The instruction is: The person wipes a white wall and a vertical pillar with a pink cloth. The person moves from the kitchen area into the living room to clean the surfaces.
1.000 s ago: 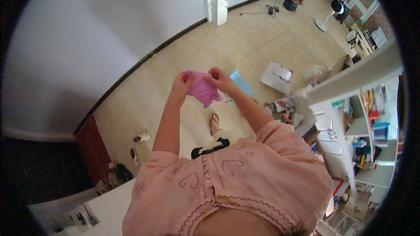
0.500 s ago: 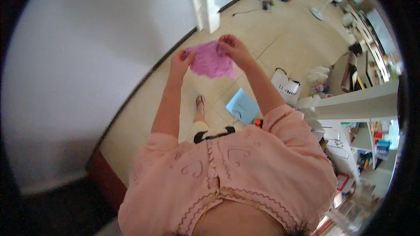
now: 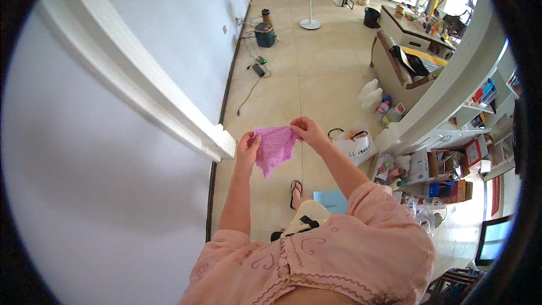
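Note:
A thin purple-pink cloth (image 3: 274,146) with a ragged lower edge hangs stretched between my two hands, in front of me at about the height of my outstretched arms. My left hand (image 3: 247,148) pinches its upper left corner, the thumb lying over the fabric. At the upper right corner, my right hand (image 3: 307,130) grips it between thumb and fingers. The cloth droops lowest at its lower left part.
A white column (image 3: 223,146) stands close on my left. Ahead on the tiled floor are a cable with adapters (image 3: 258,70), a dark green box (image 3: 264,35) and a white fan (image 3: 310,24). A white bag (image 3: 354,148), a blue flat item (image 3: 332,200) and cartons (image 3: 449,165) lie to the right.
My view has turned, showing more of the room ahead. The cloth now hangs narrower and lower at its left, still held in both hands.

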### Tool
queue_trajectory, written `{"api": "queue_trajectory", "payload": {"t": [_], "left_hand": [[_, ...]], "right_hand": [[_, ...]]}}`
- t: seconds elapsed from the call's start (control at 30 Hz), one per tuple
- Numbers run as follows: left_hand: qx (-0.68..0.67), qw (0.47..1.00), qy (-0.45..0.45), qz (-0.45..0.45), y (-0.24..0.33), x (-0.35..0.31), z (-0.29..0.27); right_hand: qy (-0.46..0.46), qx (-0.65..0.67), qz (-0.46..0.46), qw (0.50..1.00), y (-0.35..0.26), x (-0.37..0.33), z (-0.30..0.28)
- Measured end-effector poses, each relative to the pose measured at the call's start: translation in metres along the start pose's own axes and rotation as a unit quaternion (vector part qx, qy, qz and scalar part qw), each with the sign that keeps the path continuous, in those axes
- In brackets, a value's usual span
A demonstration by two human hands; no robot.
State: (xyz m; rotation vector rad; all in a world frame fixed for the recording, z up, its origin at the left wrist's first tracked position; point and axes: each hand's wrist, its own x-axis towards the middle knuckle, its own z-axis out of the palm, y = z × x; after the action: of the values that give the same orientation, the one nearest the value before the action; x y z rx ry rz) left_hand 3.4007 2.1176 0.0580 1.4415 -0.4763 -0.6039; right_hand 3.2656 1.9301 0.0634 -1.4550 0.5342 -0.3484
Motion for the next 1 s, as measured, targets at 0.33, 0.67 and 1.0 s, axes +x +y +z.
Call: {"api": "queue_trajectory", "payload": {"t": [0.33, 0.67, 1.0], "left_hand": [[-0.109, 0.981, -0.142, -0.073, 0.026, 0.207, 0.096], [-0.071, 0.985, -0.150, -0.051, 0.027, 0.411, 0.154], [-0.060, 0.971, -0.217, -0.081, 0.025, 0.625, 0.212]], "right_hand": [[0.105, 0.202, 0.052, 0.972, 0.066, 0.162, -0.076], [0.106, 0.235, 0.106, 0.960, 0.004, 0.323, -0.117], [0.316, 0.179, 0.036, 0.931, -0.008, 0.463, -0.248]]}}
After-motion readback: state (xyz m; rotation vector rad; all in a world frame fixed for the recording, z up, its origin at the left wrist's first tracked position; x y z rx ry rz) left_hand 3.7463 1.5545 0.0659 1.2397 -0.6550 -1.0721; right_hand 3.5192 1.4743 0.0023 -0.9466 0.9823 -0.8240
